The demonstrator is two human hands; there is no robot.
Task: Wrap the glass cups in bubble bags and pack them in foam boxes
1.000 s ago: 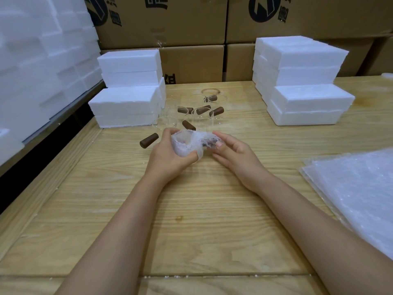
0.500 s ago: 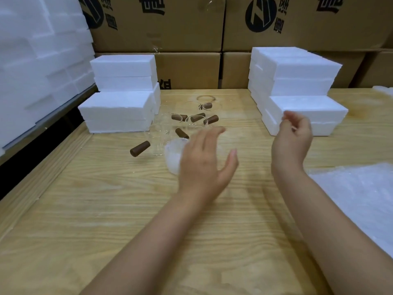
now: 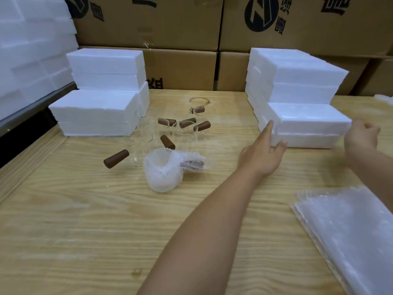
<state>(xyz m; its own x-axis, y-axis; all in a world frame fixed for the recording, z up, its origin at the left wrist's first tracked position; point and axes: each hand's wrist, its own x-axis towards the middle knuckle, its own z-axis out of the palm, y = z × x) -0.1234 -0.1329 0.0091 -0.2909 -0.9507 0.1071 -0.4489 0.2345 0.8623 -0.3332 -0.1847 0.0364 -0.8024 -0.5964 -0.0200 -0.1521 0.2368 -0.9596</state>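
Our left grip (image 3: 262, 155) is released, fingers stretched straight toward the front foam box (image 3: 308, 122) at the bottom of the right-hand stack. The forefinger tip is at that box's left end and the thumb is near its lower corner, though we cannot tell whether they truly touch it. Our right grip (image 3: 361, 137) is at the same box's right end, blurred, its fingers somewhat curled, and we cannot tell whether it grasps anything. The wrapped glass cup (image 3: 163, 169) sits on the surface (image 3: 85, 220), well left of both grips and free of them, swathed in a bubble bag with its brown handle pointing right under the wrap. Just behind it, the bare glass cups (image 3: 185, 135) with brown handles cluster between the two foam stacks. A pile of flat bubble bags (image 3: 350, 231) rests at the near right. The left foam stack (image 3: 100, 109) stands at the far left, and cardboard cartons (image 3: 180, 24) line the back
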